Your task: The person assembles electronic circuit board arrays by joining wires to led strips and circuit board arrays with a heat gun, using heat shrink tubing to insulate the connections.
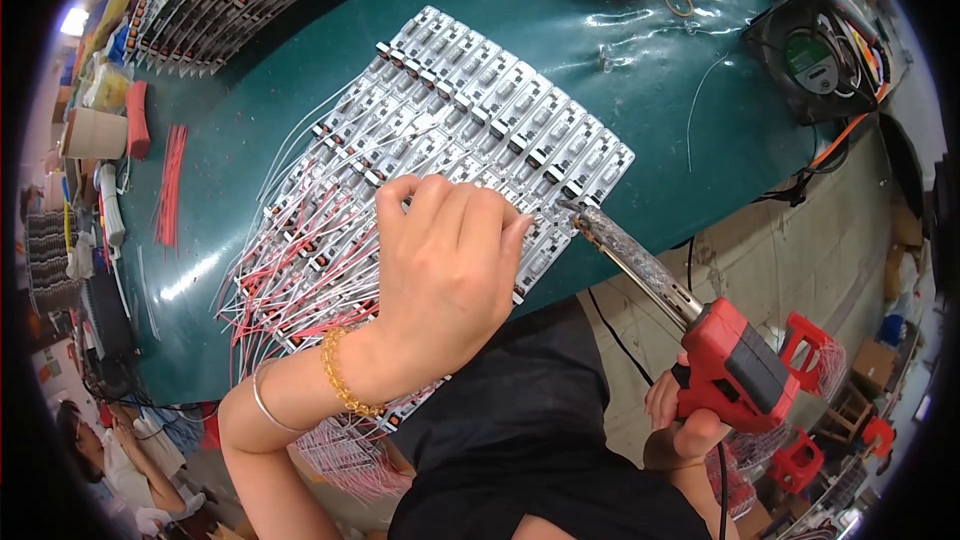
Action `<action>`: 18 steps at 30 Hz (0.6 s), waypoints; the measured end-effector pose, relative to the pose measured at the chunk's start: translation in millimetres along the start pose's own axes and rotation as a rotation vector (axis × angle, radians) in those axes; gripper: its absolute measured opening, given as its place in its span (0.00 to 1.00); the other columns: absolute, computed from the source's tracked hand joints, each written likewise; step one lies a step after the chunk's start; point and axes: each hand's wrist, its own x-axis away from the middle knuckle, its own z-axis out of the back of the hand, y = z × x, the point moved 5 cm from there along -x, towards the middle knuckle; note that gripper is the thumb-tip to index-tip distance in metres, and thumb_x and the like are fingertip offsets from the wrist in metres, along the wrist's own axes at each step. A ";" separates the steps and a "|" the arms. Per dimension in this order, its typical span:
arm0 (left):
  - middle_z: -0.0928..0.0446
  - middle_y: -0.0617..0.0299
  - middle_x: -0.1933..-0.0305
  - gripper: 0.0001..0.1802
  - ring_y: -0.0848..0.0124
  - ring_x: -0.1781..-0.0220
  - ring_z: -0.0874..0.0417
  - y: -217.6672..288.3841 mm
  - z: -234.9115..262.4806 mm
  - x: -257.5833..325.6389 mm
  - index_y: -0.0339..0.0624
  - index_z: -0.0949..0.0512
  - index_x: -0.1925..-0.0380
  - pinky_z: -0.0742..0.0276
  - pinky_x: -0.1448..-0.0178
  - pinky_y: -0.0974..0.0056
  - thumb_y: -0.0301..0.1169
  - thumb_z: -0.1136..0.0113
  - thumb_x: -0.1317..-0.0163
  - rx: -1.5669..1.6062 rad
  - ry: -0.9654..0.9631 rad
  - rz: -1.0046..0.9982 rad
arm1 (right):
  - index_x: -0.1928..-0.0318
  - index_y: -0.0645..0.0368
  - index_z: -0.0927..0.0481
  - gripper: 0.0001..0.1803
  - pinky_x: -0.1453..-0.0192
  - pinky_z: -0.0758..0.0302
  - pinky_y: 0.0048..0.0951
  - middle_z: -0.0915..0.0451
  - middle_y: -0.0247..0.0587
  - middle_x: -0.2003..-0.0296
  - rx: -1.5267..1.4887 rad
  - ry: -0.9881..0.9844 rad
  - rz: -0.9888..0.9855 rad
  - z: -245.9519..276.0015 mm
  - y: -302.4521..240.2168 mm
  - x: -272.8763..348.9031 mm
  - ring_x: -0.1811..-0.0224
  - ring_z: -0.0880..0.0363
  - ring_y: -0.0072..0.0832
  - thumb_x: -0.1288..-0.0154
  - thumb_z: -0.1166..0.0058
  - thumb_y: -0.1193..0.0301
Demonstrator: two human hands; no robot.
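Boards [480, 130], small white strips laid side by side in rows, cover the green table [640, 70], with red and white wires [290, 280] trailing from their near ends. Left hand [445, 275] rests palm down on the nearest rows, fingers curled and pressing, gripping nothing. Right hand [680, 425] is wrapped tight round a red soldering gun [735, 365]; its crusted tip [578, 210] touches a board edge just right of the left fingertips.
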 end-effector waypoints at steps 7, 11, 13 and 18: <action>0.31 0.63 0.78 0.07 0.64 0.73 0.31 1.3 -1.1 -0.9 0.41 0.29 0.77 0.40 0.55 0.59 0.23 0.39 0.51 -0.044 0.033 -0.012 | 0.67 0.68 0.31 0.35 0.80 0.35 0.26 0.33 0.36 0.88 0.073 -0.080 0.023 -0.2 4.5 -1.8 0.87 0.34 0.27 0.50 0.44 0.43; 0.31 0.63 0.78 0.07 0.64 0.73 0.31 1.8 -1.7 0.2 0.41 0.29 0.77 0.40 0.56 0.59 0.23 0.39 0.52 -0.086 0.028 -0.027 | 0.73 0.67 0.27 0.30 0.77 0.34 0.26 0.30 0.36 0.85 0.067 -0.105 0.043 4.5 6.9 1.5 0.84 0.31 0.26 0.51 0.38 0.48; 0.31 0.63 0.78 0.07 0.64 0.73 0.31 2.1 -2.1 1.0 0.41 0.29 0.77 0.40 0.55 0.58 0.23 0.39 0.51 -0.104 0.027 -0.036 | 0.63 0.69 0.31 0.35 0.80 0.34 0.26 0.33 0.35 0.88 0.146 -0.099 0.084 4.2 7.9 3.2 0.87 0.34 0.25 0.50 0.42 0.44; 0.31 0.63 0.78 0.07 0.64 0.72 0.31 1.7 -2.8 1.4 0.41 0.29 0.77 0.40 0.55 0.58 0.23 0.39 0.51 -0.102 0.038 -0.040 | 0.48 0.72 0.36 0.46 0.83 0.35 0.25 0.36 0.32 0.92 0.173 -0.049 0.131 1.9 2.2 4.4 0.90 0.36 0.23 0.50 0.46 0.39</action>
